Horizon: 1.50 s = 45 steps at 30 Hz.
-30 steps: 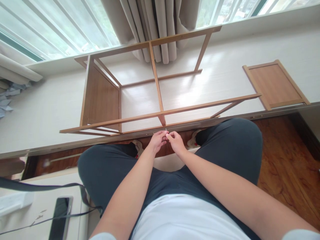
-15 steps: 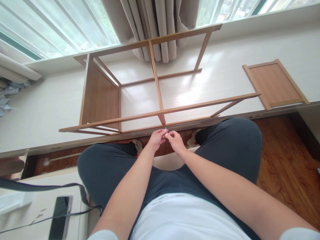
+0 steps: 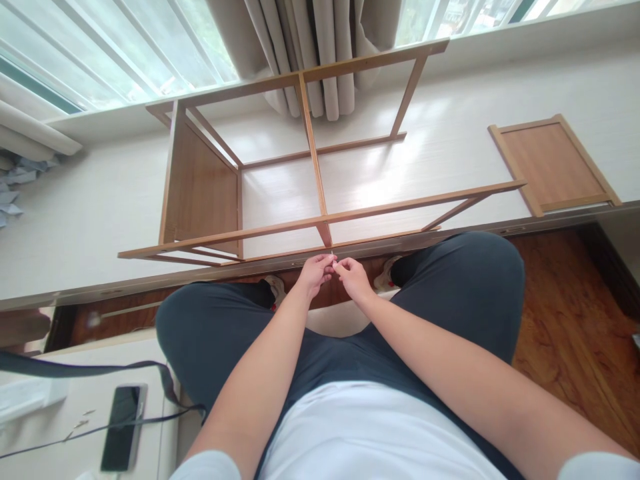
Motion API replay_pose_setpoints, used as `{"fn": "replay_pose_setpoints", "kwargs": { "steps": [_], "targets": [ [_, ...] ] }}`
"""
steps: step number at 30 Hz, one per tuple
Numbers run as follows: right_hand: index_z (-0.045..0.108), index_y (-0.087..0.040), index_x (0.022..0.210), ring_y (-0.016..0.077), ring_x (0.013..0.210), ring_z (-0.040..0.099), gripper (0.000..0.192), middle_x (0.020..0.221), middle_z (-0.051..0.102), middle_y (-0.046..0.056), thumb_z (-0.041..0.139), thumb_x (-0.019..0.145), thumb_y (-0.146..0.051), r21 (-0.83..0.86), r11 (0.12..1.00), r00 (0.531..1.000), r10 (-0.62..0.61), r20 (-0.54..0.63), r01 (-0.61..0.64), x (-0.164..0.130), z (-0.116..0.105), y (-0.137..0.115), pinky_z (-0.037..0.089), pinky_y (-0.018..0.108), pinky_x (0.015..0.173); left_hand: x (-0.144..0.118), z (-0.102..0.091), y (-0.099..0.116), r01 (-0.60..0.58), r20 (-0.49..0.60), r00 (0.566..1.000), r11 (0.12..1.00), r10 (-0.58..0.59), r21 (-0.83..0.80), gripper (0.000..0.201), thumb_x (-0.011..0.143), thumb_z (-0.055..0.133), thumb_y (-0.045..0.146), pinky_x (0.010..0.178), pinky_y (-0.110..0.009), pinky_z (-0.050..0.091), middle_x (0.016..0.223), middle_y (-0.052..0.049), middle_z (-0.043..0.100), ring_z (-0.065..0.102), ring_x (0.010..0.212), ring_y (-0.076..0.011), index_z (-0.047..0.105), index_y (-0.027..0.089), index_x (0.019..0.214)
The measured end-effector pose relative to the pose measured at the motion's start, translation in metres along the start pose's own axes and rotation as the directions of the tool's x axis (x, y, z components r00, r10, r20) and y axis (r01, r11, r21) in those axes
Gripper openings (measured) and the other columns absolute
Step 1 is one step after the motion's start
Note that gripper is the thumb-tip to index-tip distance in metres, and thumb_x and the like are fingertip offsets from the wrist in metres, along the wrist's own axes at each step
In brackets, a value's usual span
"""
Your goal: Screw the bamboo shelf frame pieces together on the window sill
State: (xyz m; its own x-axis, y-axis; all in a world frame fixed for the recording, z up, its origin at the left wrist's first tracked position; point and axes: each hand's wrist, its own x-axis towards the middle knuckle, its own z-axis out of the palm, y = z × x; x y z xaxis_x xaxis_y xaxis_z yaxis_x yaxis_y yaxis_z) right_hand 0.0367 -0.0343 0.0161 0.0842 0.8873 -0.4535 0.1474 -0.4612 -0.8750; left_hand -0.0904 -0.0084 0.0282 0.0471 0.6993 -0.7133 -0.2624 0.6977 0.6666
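In front of my lap both hands meet at the fingertips, just short of the wooden frame's near edge. My left hand [image 3: 315,273] is closed in a pinch around a small, thin, pale screw-like piece [image 3: 332,253] that points upward. My right hand [image 3: 353,277] is pinched at the lower part of the same piece; its exact kind is too small to make out. Just beyond the fingers lies the wooden frame [image 3: 314,160] on its side, with a crossbar in the middle and a panel [image 3: 203,183] fitted at its left end.
A separate wooden panel [image 3: 555,163] lies on the pale ledge [image 3: 450,127] to the right. At the lower left, a white table [image 3: 150,360] carries a phone [image 3: 121,427], several small thin pieces [image 3: 80,425] and a dark strap [image 3: 90,367]. Curtains [image 3: 325,60] hang behind the frame.
The view has shifted slightly. Both hands stay together at the small piece, with the right fingertips a little apart from where they were.
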Motion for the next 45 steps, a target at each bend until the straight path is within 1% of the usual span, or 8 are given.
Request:
{"fn": "replay_pose_setpoints", "kwargs": {
  "steps": [5,12,18,26,32,40,45],
  "targets": [
    [0.062,-0.021,0.074,0.0179,0.071,0.058,0.028,0.075,0.066,0.002,0.061,0.078,-0.048,-0.016,1.0,1.0,-0.011,-0.002,0.011,0.0,-0.002,-0.001,0.046,0.03,0.068,0.004,0.0,-0.003,-0.003,0.009,1.0,1.0,0.003,0.003,0.026,0.069,0.082,0.035,0.054,-0.019,0.039,0.073,-0.003,0.066,0.056,0.059,-0.0075,0.072,0.015,0.082],
    [0.059,-0.022,0.07,0.0169,0.065,0.056,0.028,0.072,0.065,0.001,0.061,0.079,-0.048,-0.062,0.998,1.0,0.004,-0.017,-0.005,0.001,-0.003,0.0,0.044,0.029,0.064,0.002,0.004,-0.002,-0.025,-0.022,0.999,1.0,0.025,0.009,0.024,0.07,0.082,0.033,0.051,-0.017,0.039,0.072,-0.004,0.066,0.056,0.059,-0.0077,0.072,0.015,0.081],
    [0.061,-0.021,0.074,0.017,0.065,0.057,0.026,0.071,0.066,0.001,0.06,0.078,-0.046,-0.051,0.999,1.0,0.0,-0.006,-0.001,0.003,-0.004,0.006,0.045,0.029,0.063,0.004,0.006,-0.003,-0.045,-0.037,0.998,0.999,0.045,0.005,0.023,0.07,0.082,0.032,0.048,-0.016,0.038,0.073,-0.003,0.066,0.053,0.055,-0.0054,0.071,0.014,0.081],
    [0.061,-0.021,0.079,0.0172,0.066,0.058,0.024,0.069,0.065,0.001,0.057,0.08,-0.045,-0.062,0.998,1.0,0.004,0.004,-0.004,0.006,-0.003,0.013,0.045,0.029,0.063,0.004,0.006,-0.005,-0.073,-0.042,0.996,0.997,0.073,0.001,0.023,0.071,0.082,0.031,0.047,-0.016,0.037,0.073,-0.003,0.066,0.052,0.053,-0.0051,0.07,0.014,0.08],
    [0.059,-0.022,0.079,0.0168,0.063,0.057,0.022,0.067,0.064,-0.001,0.055,0.081,-0.044,-0.075,0.997,1.0,0.012,0.012,-0.011,0.006,-0.004,0.014,0.045,0.03,0.063,0.005,0.008,-0.006,-0.081,-0.065,0.995,0.997,0.081,0.001,0.023,0.07,0.082,0.031,0.047,-0.017,0.036,0.073,-0.003,0.066,0.052,0.054,-0.0058,0.07,0.015,0.079],
    [0.058,-0.022,0.08,0.0171,0.063,0.058,0.022,0.068,0.064,0.0,0.054,0.082,-0.043,-0.088,0.996,1.0,-0.01,0.007,0.01,0.007,-0.004,0.014,0.044,0.03,0.062,0.003,0.009,-0.005,-0.088,-0.068,0.994,0.996,0.088,0.006,0.022,0.07,0.081,0.031,0.047,-0.017,0.037,0.075,-0.005,0.067,0.051,0.055,-0.0063,0.07,0.015,0.081],
    [0.058,-0.022,0.08,0.0169,0.062,0.058,0.022,0.068,0.064,0.0,0.055,0.082,-0.043,-0.089,0.996,1.0,0.0,0.006,0.001,0.006,-0.005,0.014,0.044,0.03,0.062,0.004,0.008,-0.006,-0.088,-0.065,0.994,0.996,0.089,0.019,0.023,0.07,0.082,0.032,0.047,-0.017,0.037,0.077,-0.005,0.067,0.052,0.056,-0.006,0.071,0.015,0.081]
  ]
}}
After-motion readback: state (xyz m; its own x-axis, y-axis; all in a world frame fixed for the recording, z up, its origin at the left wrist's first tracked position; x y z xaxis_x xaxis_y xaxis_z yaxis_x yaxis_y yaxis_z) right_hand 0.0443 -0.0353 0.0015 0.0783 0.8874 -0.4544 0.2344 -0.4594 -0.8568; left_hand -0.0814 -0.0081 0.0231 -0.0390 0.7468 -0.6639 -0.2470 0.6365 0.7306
